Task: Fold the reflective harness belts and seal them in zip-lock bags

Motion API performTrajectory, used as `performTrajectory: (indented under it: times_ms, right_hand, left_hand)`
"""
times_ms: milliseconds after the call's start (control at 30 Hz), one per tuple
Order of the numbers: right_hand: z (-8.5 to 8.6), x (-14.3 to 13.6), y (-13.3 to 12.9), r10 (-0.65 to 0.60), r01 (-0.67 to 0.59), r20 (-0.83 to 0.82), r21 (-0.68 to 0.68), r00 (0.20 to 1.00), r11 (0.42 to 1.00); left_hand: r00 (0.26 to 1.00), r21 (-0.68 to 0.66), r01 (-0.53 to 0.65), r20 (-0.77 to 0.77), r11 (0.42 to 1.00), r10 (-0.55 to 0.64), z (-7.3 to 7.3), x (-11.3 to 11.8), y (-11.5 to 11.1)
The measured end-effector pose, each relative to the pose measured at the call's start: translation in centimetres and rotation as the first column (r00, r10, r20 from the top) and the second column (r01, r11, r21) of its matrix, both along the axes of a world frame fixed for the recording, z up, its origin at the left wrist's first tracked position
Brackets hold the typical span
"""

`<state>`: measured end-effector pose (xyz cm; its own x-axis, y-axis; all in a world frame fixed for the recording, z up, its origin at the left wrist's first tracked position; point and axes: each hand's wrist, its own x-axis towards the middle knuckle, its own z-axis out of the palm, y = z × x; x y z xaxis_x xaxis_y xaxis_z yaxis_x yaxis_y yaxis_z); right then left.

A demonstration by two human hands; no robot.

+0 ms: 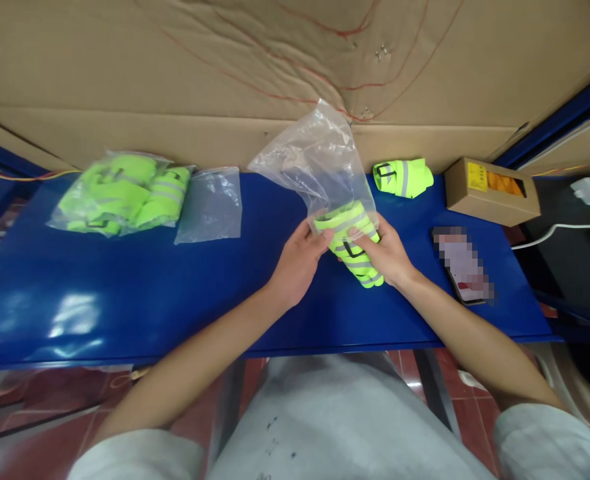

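Observation:
A rolled-up neon-yellow reflective vest (362,267) with grey stripes and a black strap is between my two hands, above the blue table. Its upper end sits in the mouth of a clear plastic bag (319,153), which stands up and away from me. My left hand (299,257) pinches the bag's edge and the roll's left side, thumb on top. My right hand (387,250) grips the roll from the right, thumb across its front. The fingers underneath are mostly hidden.
Bagged yellow vests (119,193) lie at the back left beside a flat clear bag (209,203). Another rolled vest (403,178) lies behind my right hand. A cardboard box (495,193) with orange contents and a phone (462,263) are on the right. Cardboard (175,140) lines the back of the blue table (139,293).

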<state>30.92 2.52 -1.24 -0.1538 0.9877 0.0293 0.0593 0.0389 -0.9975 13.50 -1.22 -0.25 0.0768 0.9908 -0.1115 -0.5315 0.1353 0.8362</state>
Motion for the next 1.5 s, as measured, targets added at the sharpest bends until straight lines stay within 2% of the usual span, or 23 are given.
performTrajectory:
  times_ms: [133,267,400,533,667,767,867,967,1100,1200,1333,1433,1500]
  right_hand:
    - [0.3,-0.1,-0.2,-0.011,0.006,-0.045,-0.124,0.999,0.992]
    - [0.5,-0.5,-0.5,-0.06,0.037,-0.091,-0.24,0.994,0.97]
    - [1.2,-0.8,-0.8,-0.059,-0.014,-0.186,-0.368,0.981,0.93]
    - [1.6,-0.8,-0.9,-0.04,-0.059,-0.261,-0.362,0.964,0.93]
    - [0.8,-1.0,-0.7,-0.084,-0.009,-0.285,-0.31,0.955,0.951]
    - [0.0,-1.1,-0.6,-0.122,0.071,-0.207,-0.241,0.971,0.968]
    - [-0.4,-1.0,-0.7,-0.161,0.161,-0.034,-0.009,0.986,0.987]
    - [-0.3,-0.6,-1.1,-0.178,0.142,0.163,0.212,0.97,0.967]
    - [0.3,-0.4,-1.8,-0.185,0.115,0.325,0.223,0.927,0.968]
    - [1.0,-0.4,-2.3,-0.148,0.063,0.407,0.214,0.901,0.975]
    - [1.6,-0.6,-2.2,-0.108,-0.029,0.399,0.323,0.911,0.946]
    - [1.7,-0.9,-1.9,-0.165,0.012,0.33,0.419,0.929,0.908]
    - [1.6,-1.1,-1.8,-0.188,0.074,0.256,0.398,0.948,0.915]
  left_hand:
    - [0.991,0.05,0.03,-0.129,0.998,-0.023,-0.6,0.0,0.3]
    - [0.976,-0.013,0.043,-0.214,0.999,-0.044,-1.0,-0.1,0.0]
    - [0.975,-0.028,0.049,-0.214,0.998,-0.054,-0.7,-0.1,-0.3]
    - [0.981,0.015,0.006,-0.194,1.0,-0.003,-0.3,-0.3,-0.1]
    - [0.981,0.016,0.015,-0.192,1.0,-0.012,-0.6,-0.4,0.2]
    - [0.977,0.0,0.066,-0.203,0.998,-0.064,-1.1,-0.2,0.0]
    - [0.957,0.002,0.135,-0.258,0.991,-0.13,-1.6,0.1,-0.4]
    - [0.934,0.033,0.181,-0.32,0.983,-0.161,-1.9,0.4,-0.7]
    - [0.919,0.04,0.216,-0.346,0.975,-0.19,-2.2,0.8,-1.1]
    - [0.925,0.005,0.243,-0.304,0.97,-0.23,-2.0,0.7,-1.2]
    - [0.944,-0.036,0.268,-0.19,0.963,-0.27,-1.2,0.5,-1.2]
    - [0.958,-0.043,0.251,-0.132,0.967,-0.255,-0.9,0.7,-1.4]
    - [0.965,-0.063,0.237,-0.1,0.969,-0.243,-0.9,0.9,-1.7]
